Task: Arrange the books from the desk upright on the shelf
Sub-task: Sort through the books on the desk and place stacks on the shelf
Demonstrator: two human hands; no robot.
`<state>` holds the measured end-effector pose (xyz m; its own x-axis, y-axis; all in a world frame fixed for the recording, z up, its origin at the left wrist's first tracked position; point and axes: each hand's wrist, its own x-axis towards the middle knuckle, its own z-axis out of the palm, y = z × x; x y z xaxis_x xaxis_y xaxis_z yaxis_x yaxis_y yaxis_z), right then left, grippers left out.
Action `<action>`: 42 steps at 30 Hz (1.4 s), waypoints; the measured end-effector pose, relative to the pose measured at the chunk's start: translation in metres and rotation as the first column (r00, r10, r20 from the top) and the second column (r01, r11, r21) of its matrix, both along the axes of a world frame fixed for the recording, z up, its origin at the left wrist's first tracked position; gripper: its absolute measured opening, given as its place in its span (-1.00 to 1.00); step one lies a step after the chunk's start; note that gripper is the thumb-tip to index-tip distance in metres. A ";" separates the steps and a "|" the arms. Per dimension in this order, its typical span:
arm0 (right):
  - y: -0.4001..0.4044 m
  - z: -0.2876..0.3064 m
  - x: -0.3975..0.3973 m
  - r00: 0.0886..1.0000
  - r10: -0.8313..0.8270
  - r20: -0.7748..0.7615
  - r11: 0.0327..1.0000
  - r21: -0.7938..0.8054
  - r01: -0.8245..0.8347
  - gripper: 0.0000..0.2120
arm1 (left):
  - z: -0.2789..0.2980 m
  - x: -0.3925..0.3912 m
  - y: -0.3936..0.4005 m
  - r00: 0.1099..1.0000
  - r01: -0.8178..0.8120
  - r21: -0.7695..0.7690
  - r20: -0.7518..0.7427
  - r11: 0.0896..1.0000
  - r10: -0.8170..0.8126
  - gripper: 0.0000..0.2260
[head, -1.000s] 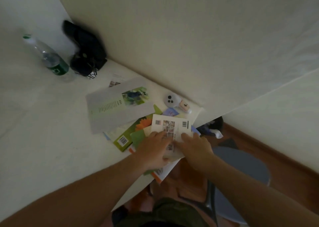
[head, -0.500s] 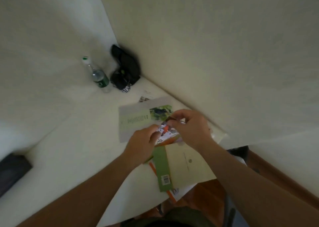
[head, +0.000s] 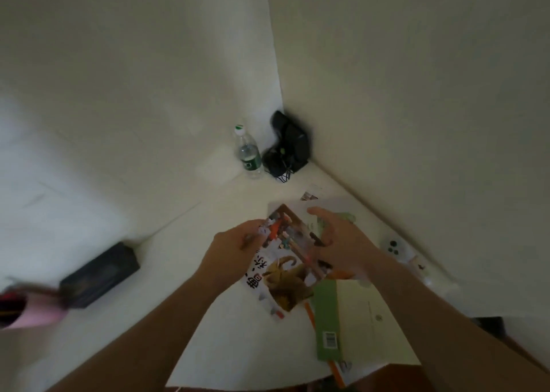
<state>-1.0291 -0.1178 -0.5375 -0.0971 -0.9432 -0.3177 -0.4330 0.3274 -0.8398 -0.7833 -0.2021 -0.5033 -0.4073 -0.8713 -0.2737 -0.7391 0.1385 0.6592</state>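
A thin illustrated book [head: 285, 269], with a colourful picture cover and large black characters, is lifted above the white desk [head: 244, 332]. My left hand [head: 232, 251] grips its left edge. My right hand [head: 336, 242] holds its right edge, fingers curled behind it. Below lies a pale book with a green spine strip and barcode [head: 357, 326], over an orange-edged one [head: 336, 371]. A grey-white book [head: 330, 205] lies flat behind my hands, mostly hidden. No shelf shows in this view.
A water bottle [head: 248, 153] and a black bundle with cords [head: 285, 147] stand in the desk's far corner. A black box [head: 99, 274] and a blurred pink object [head: 28, 311] lie left. A small white device [head: 394, 245] sits right by the wall.
The view has swung up and left toward the corner. Both hands have lifted the illustrated book higher off the pile, its cover now facing me.
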 end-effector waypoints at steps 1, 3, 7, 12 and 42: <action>-0.001 0.002 0.004 0.996 0.074 -0.040 0.997 0.020 -0.073 -0.23 | 0.007 0.005 -0.005 0.970 0.183 -0.082 0.177 0.980 -0.166 -0.75; -0.004 0.008 0.016 0.989 0.138 -0.055 0.990 -0.003 -0.139 -0.22 | 0.018 0.008 -0.012 0.838 0.439 -0.123 0.413 0.890 -0.357 -0.72; -0.016 0.011 0.040 0.957 0.209 -0.200 0.971 -0.075 -0.227 -0.64 | 0.021 0.014 -0.015 0.995 0.090 -0.076 0.039 0.993 -0.087 -0.75; -0.018 -0.002 0.046 0.908 -0.339 0.248 0.937 0.002 0.349 -0.79 | 0.004 0.043 -0.010 0.845 -0.460 0.081 -0.266 0.884 0.464 -0.45; 0.055 0.193 0.245 0.870 -0.469 0.153 0.543 -0.727 0.421 -0.76 | 0.196 0.226 0.073 0.956 -0.018 -0.591 -0.247 0.807 -0.159 -0.57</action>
<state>-0.7836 -0.0623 -0.3450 -0.5633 -0.6876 0.4581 -0.4556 -0.2041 -0.8665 -0.5574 -0.1291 -0.3074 -0.4535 -0.7940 0.4048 -0.5160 0.6043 0.6071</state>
